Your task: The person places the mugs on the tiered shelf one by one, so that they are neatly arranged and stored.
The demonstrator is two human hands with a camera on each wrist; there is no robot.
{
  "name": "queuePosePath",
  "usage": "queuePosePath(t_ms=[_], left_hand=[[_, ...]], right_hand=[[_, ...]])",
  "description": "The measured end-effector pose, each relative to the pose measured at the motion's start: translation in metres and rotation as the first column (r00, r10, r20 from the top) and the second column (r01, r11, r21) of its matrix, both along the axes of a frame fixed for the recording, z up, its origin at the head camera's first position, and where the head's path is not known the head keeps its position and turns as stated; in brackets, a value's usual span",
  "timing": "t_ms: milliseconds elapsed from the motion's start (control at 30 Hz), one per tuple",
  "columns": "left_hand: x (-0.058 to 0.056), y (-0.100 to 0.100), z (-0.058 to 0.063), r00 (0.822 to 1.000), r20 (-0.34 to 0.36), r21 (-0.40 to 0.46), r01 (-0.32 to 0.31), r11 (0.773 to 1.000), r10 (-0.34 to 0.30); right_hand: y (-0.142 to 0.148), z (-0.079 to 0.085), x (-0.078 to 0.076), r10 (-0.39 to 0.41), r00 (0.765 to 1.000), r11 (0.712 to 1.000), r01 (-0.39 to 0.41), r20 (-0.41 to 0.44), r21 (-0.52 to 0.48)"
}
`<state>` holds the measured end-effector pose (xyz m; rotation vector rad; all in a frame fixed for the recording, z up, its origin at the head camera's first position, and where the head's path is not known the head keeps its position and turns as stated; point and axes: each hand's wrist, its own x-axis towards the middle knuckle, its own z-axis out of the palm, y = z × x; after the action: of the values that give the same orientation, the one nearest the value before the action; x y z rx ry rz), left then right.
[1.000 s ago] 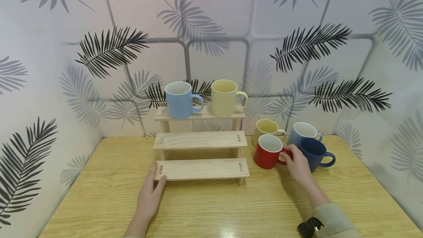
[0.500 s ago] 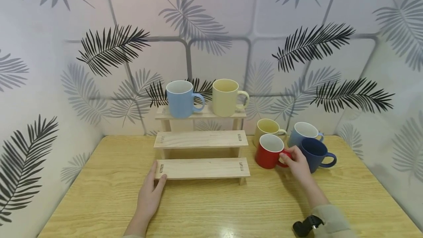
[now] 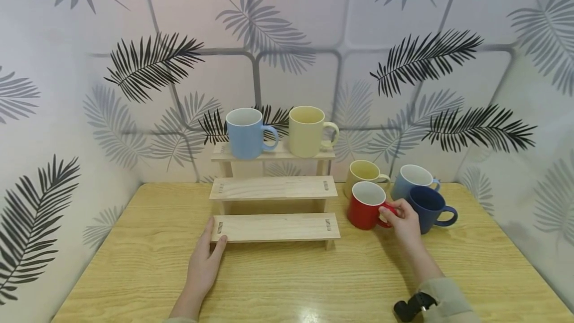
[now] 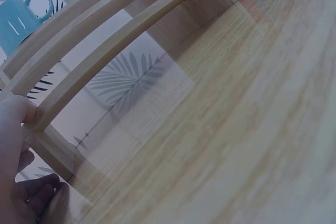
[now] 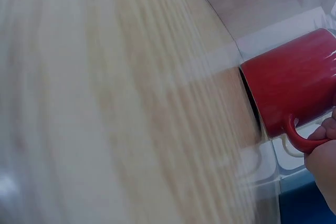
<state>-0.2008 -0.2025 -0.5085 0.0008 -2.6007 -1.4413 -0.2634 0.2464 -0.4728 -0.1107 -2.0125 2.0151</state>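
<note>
My right hand [image 3: 407, 223] pinches the handle of a red mug [image 3: 362, 212], which stands upright right of a three-tier wooden display rack [image 3: 273, 227]. The right wrist view shows the fingers round the handle of the red mug [image 5: 291, 82]. At the rack's lowest tier, my left hand [image 3: 204, 262] grips the left end, thumb at the front edge. In the left wrist view the thumb lies on the board's corner and the other fingers curl beside the leg. On the top tier stand a light blue mug [image 3: 244, 136] and a pale yellow mug [image 3: 306, 133].
Close around the red mug stand a yellow mug [image 3: 358, 176] behind it, a light blue mug [image 3: 405, 183] and a dark blue mug [image 3: 423, 211] to the right. The wooden table [image 3: 278, 283] meets a leaf-patterned wall [image 3: 296, 79] behind the rack.
My right wrist and watch have shifted slightly left while the fingers stay on the red mug's handle. The left hand keeps its hold on the rack.
</note>
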Motion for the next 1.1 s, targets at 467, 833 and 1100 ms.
queuePosePath(t_ms=[467,833,1100], left_hand=[[0.0,0.0,0.001,1.0,-0.004,-0.001,0.003,1.0,-0.003],[0.0,0.001,0.001,1.0,-0.003,-0.005,-0.003,1.0,0.003],[-0.001,0.0,0.0,1.0,-0.008,-0.009,-0.004,1.0,0.004]], right_hand=[[-0.006,0.025,0.008,-0.043,0.998,0.986,0.049,-0.041,0.162],[-0.021,0.056,0.024,-0.05,0.988,0.994,0.063,-0.143,0.084],[-0.04,0.078,0.032,-0.03,0.967,0.999,0.037,-0.253,0.024]])
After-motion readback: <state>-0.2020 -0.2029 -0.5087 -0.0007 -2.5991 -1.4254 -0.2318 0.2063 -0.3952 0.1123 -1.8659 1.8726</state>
